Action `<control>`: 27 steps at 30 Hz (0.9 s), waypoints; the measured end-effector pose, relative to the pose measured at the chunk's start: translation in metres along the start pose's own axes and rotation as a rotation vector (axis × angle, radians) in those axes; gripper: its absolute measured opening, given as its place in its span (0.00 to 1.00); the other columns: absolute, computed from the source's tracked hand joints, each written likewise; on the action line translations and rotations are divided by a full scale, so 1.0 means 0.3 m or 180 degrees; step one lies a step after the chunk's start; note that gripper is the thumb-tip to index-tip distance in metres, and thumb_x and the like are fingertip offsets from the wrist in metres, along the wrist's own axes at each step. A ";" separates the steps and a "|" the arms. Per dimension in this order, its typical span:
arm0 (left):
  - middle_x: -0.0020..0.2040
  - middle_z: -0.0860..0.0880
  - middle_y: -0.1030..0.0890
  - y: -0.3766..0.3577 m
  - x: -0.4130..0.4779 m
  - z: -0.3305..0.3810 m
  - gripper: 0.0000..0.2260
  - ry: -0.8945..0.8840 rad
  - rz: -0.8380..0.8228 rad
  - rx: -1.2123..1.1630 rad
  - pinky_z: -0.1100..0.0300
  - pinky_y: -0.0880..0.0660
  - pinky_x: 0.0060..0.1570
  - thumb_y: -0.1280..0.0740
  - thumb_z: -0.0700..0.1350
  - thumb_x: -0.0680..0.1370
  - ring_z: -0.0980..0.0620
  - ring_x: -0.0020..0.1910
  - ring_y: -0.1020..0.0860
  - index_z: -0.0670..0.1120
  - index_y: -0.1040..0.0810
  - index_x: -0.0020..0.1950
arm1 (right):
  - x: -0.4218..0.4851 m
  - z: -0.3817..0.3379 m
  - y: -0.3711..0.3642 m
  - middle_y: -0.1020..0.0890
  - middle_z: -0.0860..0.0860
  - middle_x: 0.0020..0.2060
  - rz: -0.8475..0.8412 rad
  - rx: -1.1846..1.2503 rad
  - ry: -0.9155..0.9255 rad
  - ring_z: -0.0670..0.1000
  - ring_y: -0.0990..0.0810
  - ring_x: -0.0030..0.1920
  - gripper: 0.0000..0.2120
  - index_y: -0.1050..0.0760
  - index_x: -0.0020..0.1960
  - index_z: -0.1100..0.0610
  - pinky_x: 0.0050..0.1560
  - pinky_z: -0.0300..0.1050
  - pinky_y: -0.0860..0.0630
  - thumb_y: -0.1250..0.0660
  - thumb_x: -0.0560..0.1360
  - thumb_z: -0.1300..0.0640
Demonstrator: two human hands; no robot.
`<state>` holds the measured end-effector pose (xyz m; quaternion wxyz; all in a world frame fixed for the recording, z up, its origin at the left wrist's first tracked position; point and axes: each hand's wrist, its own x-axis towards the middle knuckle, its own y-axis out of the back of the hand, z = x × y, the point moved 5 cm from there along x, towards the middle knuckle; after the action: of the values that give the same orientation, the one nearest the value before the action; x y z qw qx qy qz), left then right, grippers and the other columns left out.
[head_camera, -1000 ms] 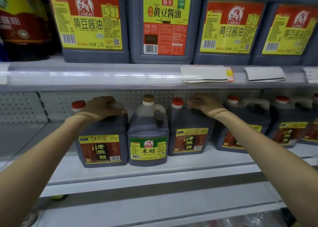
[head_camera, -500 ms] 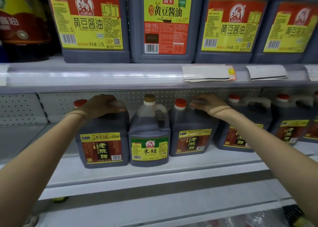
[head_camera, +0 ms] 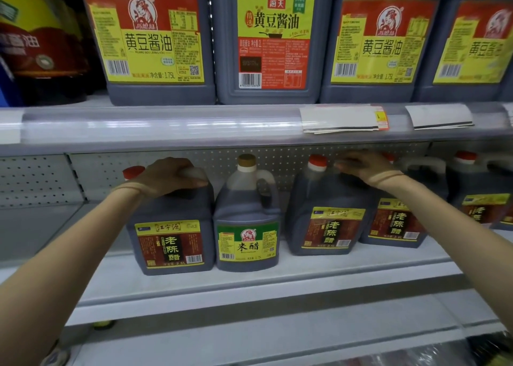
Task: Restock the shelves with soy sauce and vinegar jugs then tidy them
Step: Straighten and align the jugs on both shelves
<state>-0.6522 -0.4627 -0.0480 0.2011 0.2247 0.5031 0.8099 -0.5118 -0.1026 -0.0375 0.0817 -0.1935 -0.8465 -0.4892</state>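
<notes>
Head view: the left jug is gripped at its moulded top handle by the left hand, fingers wrapped round it. The right jug is taken likewise by the right hand, fingers curled over the handle though slightly blurred, and both are stood on the lower shelf either side of a rounder middle jug. Filled with dark liquid, these squarish, smooth plastic jugs are judged heavy and sloshy, so the rigid handle is best grasped, never the red cap or glossy label.

left hand grips leftmost jug | right hand grips third jug
</notes>
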 end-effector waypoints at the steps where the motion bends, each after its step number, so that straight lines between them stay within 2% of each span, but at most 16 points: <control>1: 0.47 0.50 0.24 -0.001 0.002 0.000 0.10 -0.0004 0.0001 -0.0024 0.58 0.35 0.48 0.31 0.53 0.75 0.50 0.49 0.26 0.49 0.27 0.51 | -0.001 -0.001 -0.004 0.22 0.56 0.60 -0.0087 -0.0064 0.0027 0.59 0.27 0.62 0.14 0.23 0.59 0.60 0.63 0.47 0.36 0.33 0.75 0.55; 5: 0.48 0.50 0.25 -0.003 0.004 0.005 0.10 -0.0032 0.0029 -0.0049 0.59 0.36 0.48 0.31 0.51 0.76 0.50 0.49 0.27 0.49 0.27 0.52 | 0.008 -0.002 -0.029 0.20 0.55 0.58 -0.0153 -0.0474 0.0114 0.59 0.26 0.60 0.13 0.21 0.56 0.57 0.61 0.47 0.35 0.35 0.76 0.52; 8: 0.48 0.50 0.25 -0.006 0.001 0.004 0.10 0.0026 -0.0035 0.0007 0.58 0.36 0.48 0.31 0.52 0.76 0.49 0.50 0.27 0.49 0.27 0.51 | 0.015 -0.019 -0.028 0.21 0.55 0.59 -0.0123 -0.0411 0.0125 0.58 0.27 0.62 0.14 0.22 0.57 0.57 0.62 0.47 0.36 0.35 0.76 0.52; 10: 0.49 0.50 0.25 -0.002 -0.005 0.005 0.11 0.0023 -0.0065 0.0023 0.58 0.36 0.49 0.32 0.53 0.76 0.49 0.50 0.27 0.50 0.28 0.52 | 0.029 -0.028 -0.025 0.22 0.52 0.59 -0.0366 -0.0393 0.0086 0.56 0.28 0.62 0.14 0.23 0.59 0.57 0.62 0.45 0.37 0.34 0.76 0.51; 12: 0.50 0.50 0.25 0.002 -0.014 0.006 0.11 0.0008 -0.0108 0.0023 0.58 0.36 0.50 0.32 0.53 0.76 0.50 0.51 0.28 0.50 0.28 0.53 | 0.041 -0.046 -0.022 0.22 0.50 0.57 -0.0566 -0.0424 0.0022 0.55 0.27 0.61 0.13 0.24 0.58 0.53 0.63 0.46 0.35 0.34 0.76 0.50; 14: 0.52 0.49 0.24 0.004 -0.019 0.003 0.12 -0.0001 -0.0148 0.0048 0.58 0.36 0.51 0.32 0.55 0.75 0.49 0.52 0.27 0.51 0.27 0.54 | 0.054 -0.091 -0.029 0.22 0.51 0.57 -0.0446 -0.0386 0.0055 0.55 0.25 0.58 0.13 0.25 0.59 0.51 0.63 0.48 0.32 0.35 0.76 0.48; 17: 0.55 0.48 0.22 0.009 -0.022 -0.004 0.18 0.0008 -0.0111 0.0126 0.55 0.32 0.54 0.31 0.60 0.73 0.48 0.55 0.26 0.49 0.25 0.56 | 0.049 -0.238 -0.104 0.22 0.51 0.57 -0.0184 -0.0244 0.0378 0.53 0.25 0.58 0.18 0.25 0.61 0.53 0.63 0.45 0.34 0.37 0.77 0.44; 19: 0.56 0.47 0.21 0.013 -0.026 -0.006 0.22 0.0023 -0.0010 0.0174 0.54 0.31 0.57 0.31 0.62 0.71 0.47 0.55 0.25 0.49 0.24 0.56 | 0.047 -0.327 -0.195 0.21 0.52 0.58 -0.0469 -0.0336 0.0698 0.54 0.24 0.58 0.19 0.25 0.60 0.53 0.67 0.51 0.35 0.37 0.76 0.42; 20: 0.55 0.47 0.20 0.014 -0.029 -0.005 0.24 0.0028 0.0042 0.0192 0.54 0.31 0.57 0.33 0.64 0.69 0.46 0.55 0.25 0.49 0.23 0.56 | 0.045 -0.354 -0.240 0.20 0.52 0.57 -0.0682 -0.0432 0.0813 0.55 0.24 0.58 0.18 0.25 0.59 0.53 0.65 0.52 0.34 0.37 0.76 0.42; 21: 0.54 0.47 0.20 0.013 -0.029 -0.006 0.24 0.0041 0.0080 0.0177 0.54 0.30 0.55 0.33 0.64 0.68 0.46 0.54 0.24 0.48 0.23 0.55 | 0.042 -0.369 -0.278 0.20 0.53 0.56 -0.0858 -0.0546 0.0903 0.56 0.23 0.56 0.15 0.25 0.56 0.53 0.61 0.49 0.32 0.37 0.76 0.44; 23: 0.53 0.46 0.20 0.004 -0.027 -0.005 0.20 0.0021 0.0157 0.0082 0.56 0.32 0.52 0.30 0.59 0.72 0.47 0.52 0.25 0.47 0.23 0.56 | 0.036 -0.371 -0.319 0.21 0.55 0.55 -0.0988 -0.0751 0.0926 0.55 0.24 0.55 0.10 0.27 0.53 0.54 0.50 0.42 0.34 0.36 0.77 0.49; 24: 0.54 0.46 0.20 0.000 -0.027 -0.004 0.17 0.0006 0.0199 0.0047 0.57 0.33 0.51 0.30 0.56 0.74 0.48 0.51 0.25 0.46 0.23 0.56 | 0.027 -0.373 -0.323 0.22 0.55 0.56 -0.0946 -0.0801 0.0915 0.55 0.25 0.56 0.07 0.29 0.53 0.54 0.49 0.42 0.36 0.36 0.78 0.51; 25: 0.54 0.45 0.20 -0.002 -0.027 -0.003 0.16 0.0001 0.0244 0.0026 0.58 0.34 0.51 0.30 0.53 0.75 0.49 0.50 0.26 0.46 0.23 0.57 | 0.017 -0.373 -0.323 0.23 0.55 0.57 -0.0871 -0.0838 0.0930 0.55 0.26 0.57 0.05 0.31 0.52 0.53 0.50 0.42 0.37 0.38 0.78 0.52; 27: 0.55 0.44 0.20 -0.002 -0.028 -0.002 0.16 0.0012 0.0319 0.0019 0.57 0.33 0.51 0.30 0.52 0.75 0.47 0.51 0.25 0.46 0.23 0.59 | 0.000 -0.368 -0.318 0.22 0.55 0.56 -0.0737 -0.1016 0.1002 0.56 0.27 0.60 0.04 0.33 0.51 0.52 0.63 0.48 0.39 0.42 0.80 0.52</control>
<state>-0.6456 -0.4677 -0.0502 0.1588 0.2487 0.4939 0.8179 -0.5563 -0.2400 -0.0574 0.1243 -0.0271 -0.7519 -0.6468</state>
